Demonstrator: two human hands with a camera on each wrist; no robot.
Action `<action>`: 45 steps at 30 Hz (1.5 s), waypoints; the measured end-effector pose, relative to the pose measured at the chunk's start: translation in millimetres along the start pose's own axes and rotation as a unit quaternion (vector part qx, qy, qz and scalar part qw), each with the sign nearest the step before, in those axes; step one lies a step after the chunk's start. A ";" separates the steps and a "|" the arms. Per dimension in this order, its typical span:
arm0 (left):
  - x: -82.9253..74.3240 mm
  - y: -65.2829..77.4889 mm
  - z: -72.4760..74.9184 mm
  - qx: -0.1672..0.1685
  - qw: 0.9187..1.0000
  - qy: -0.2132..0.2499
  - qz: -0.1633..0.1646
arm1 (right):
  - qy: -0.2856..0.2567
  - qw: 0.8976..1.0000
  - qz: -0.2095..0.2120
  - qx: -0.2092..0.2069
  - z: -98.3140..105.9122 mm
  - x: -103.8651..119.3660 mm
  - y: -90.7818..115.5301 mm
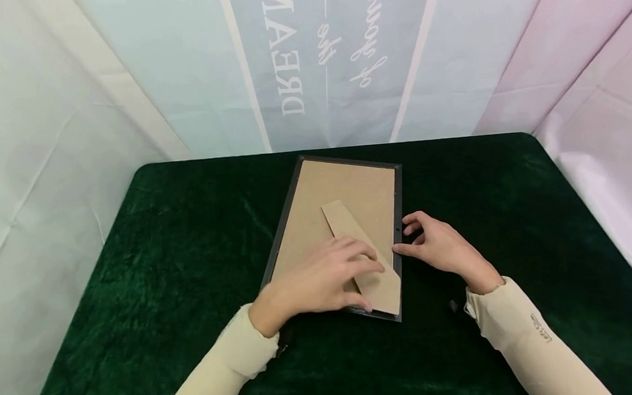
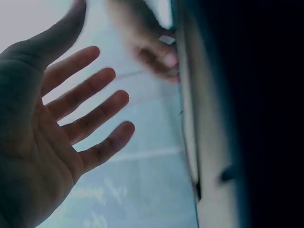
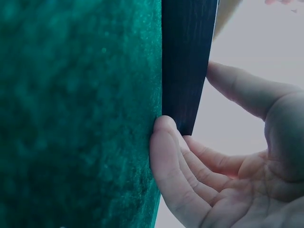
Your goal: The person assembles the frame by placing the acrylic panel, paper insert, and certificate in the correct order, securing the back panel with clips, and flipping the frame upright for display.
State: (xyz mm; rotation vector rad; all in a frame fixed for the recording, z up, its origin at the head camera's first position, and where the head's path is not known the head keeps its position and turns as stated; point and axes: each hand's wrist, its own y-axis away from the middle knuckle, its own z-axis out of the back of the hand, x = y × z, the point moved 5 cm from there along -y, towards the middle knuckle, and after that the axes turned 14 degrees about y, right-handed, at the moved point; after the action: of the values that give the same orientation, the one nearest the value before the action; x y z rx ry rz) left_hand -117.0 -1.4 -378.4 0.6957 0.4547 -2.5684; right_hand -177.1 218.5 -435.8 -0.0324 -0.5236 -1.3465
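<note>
A picture frame with a dark border lies face down, its tan backing board upward. Slanting across the board is a cardboard easel stand, partly covered by my left hand. That hand hovers over the lower part of the board, and the left wrist view shows its fingers spread and relaxed. My right hand grips the frame's right edge. In the right wrist view the thumb lies at the upper rim of the dark side, the fingers against its outer face.
Dark green velvety cloth covers the table beneath the frame. A pale blue backdrop with mirrored lettering rises behind the table's far edge. White fabric hangs on the left, pinkish white fabric on the right.
</note>
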 end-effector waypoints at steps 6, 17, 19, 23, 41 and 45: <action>-4.6 -6.0 -30.6 0.082 0.992 -0.091 0.003 | -0.001 1.000 0.004 0.004 -0.4 1.1 -0.6; -9.9 -1.7 12.8 -0.115 0.990 -0.011 -0.087 | 0.008 1.000 0.006 0.000 2.9 0.1 0.3; -10.4 -0.5 20.3 -0.156 0.982 -0.007 -0.102 | 0.016 1.000 0.016 -0.017 5.1 0.6 1.2; -10.0 2.0 32.6 -0.224 0.967 -0.012 -0.120 | 0.021 0.995 0.082 -0.060 9.8 7.2 3.5; -2.7 -1.4 66.3 -0.337 0.931 0.026 -0.140 | 0.046 0.964 0.259 -0.024 -1.9 13.4 2.7; -1.9 -2.1 69.7 -0.338 0.931 0.024 -0.138 | 0.048 0.965 0.257 -0.026 -1.6 15.2 3.4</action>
State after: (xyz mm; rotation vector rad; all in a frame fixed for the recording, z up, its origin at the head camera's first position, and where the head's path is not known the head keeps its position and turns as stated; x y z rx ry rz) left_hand -144.1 -28.0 -319.9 0.4570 1.4512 -2.3819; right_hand -171.4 204.9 -430.5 -0.1366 -0.3645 -0.8482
